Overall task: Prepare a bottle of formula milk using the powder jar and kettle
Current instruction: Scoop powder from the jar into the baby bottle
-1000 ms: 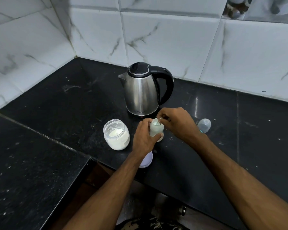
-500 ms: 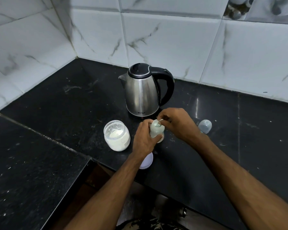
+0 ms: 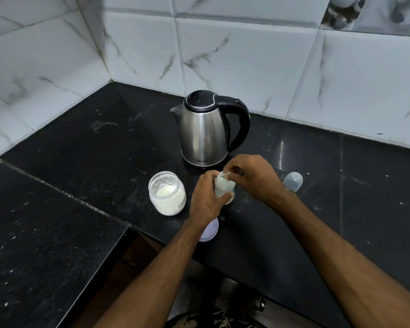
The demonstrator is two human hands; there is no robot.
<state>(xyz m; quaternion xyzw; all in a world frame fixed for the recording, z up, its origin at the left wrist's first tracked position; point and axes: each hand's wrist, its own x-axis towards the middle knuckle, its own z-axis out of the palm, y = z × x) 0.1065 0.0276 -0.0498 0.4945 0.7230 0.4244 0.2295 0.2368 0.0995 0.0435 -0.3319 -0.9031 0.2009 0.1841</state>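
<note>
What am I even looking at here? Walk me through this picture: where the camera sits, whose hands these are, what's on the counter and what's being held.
There is no machine. A person wears a camera on the head, looking down at their own two bare hands over a black counter. The left hand grips a baby bottle holding whitish liquid. The right hand pinches a thin utensil at the bottle's mouth. On the counter stand a steel kettle behind the hands and an open powder jar beside the left hand. A white lid lies partly under the left wrist, and a clear bottle cap lies beyond the right wrist.
</note>
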